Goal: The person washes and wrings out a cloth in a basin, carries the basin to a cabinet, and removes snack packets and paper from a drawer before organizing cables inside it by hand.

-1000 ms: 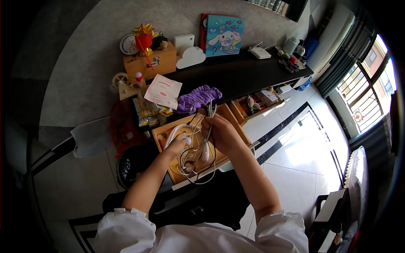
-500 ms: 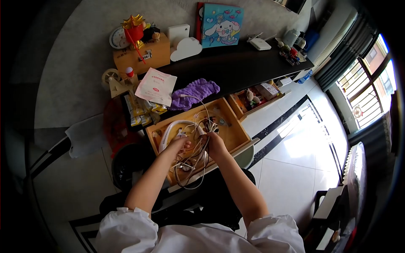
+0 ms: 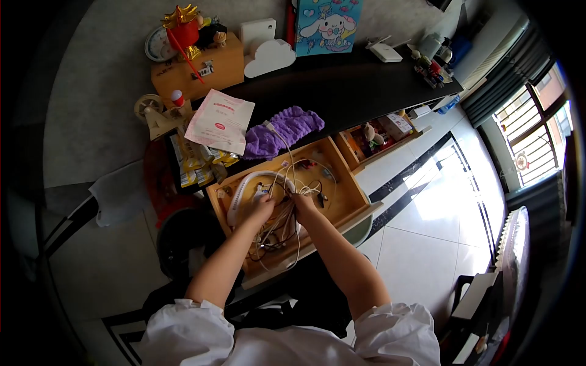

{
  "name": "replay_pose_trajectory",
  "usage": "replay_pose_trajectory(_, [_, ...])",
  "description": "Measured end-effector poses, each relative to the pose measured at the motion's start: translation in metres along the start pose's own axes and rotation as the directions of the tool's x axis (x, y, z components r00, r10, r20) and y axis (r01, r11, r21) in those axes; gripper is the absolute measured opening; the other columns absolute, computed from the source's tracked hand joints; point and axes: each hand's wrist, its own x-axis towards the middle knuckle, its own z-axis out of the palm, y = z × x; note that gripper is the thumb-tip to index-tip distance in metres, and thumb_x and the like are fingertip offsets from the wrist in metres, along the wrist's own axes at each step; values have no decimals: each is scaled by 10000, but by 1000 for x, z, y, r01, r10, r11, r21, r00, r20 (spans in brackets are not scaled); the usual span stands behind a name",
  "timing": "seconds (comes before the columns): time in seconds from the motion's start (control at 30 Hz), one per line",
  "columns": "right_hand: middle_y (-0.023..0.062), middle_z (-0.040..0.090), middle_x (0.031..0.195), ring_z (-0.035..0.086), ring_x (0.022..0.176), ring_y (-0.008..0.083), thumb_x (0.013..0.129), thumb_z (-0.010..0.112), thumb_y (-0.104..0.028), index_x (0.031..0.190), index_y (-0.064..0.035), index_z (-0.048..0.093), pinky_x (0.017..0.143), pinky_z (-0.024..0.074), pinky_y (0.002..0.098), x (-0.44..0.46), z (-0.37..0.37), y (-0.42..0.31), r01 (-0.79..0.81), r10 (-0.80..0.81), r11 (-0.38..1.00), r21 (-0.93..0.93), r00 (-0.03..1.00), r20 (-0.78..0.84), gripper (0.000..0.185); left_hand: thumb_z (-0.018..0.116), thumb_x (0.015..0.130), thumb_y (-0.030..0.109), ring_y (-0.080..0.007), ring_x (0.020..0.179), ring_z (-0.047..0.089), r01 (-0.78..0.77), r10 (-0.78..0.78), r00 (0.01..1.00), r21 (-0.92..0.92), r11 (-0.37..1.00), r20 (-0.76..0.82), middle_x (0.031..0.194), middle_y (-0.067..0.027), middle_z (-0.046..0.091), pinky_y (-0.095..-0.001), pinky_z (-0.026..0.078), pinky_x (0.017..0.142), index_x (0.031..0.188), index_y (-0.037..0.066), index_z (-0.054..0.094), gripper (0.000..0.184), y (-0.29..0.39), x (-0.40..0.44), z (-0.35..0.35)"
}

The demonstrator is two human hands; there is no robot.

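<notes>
Both hands are over an open wooden drawer point(image 3: 348, 177) full of tangled cables point(image 3: 282, 222). My right hand point(image 3: 305, 206) is closed around a bunch of white and dark cables near the drawer's middle. Just left of it, my left hand point(image 3: 264, 208) is closed at the tangle's edge, by a small white piece; its exact grip is hidden. A curved white band-shaped object point(image 3: 239, 194) lies along the drawer's left side. One pale cable runs up over the back edge onto a purple fuzzy cloth point(image 3: 284, 131).
A second open drawer point(image 3: 360, 160) holds small items. On the black cabinet top point(image 3: 268, 91) stand a wooden box point(image 3: 213, 70), a pink-and-white paper point(image 3: 220, 122), yellow packets point(image 3: 194, 165), a cartoon picture point(image 3: 328, 27) and a white router point(image 3: 384, 52). A dark bin point(image 3: 183, 241) stands below left.
My two hands have shifted slightly within the tangle, and the cables have been rearranged, with less spread at the drawer's right. The camera view has tilted a little.
</notes>
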Motion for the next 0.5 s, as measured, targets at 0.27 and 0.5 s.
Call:
replay_pose_trajectory(0.27, [126,595,848,594,713,230,856,549,-136,961,37,578,577,485,377,21,-5,17,-86,89,995,-56,994,59,205,525,901,426,-202,986,536,-80,75,997,-261,962,-29,1112,-87,590,-339,404,872,1208,46,547,489,-43,50,35])
replay_pose_trajectory(0.5, [106,592,835,567,705,206,860,529,-117,930,27,578,615,473,352,19,-1,21,-93,105,987,-128,990,90,167,440,910,533,-198,993,537,69,6,981,-382,922,193,1088,-103,592,-327,404,870,1171,53,558,559,8,8,28])
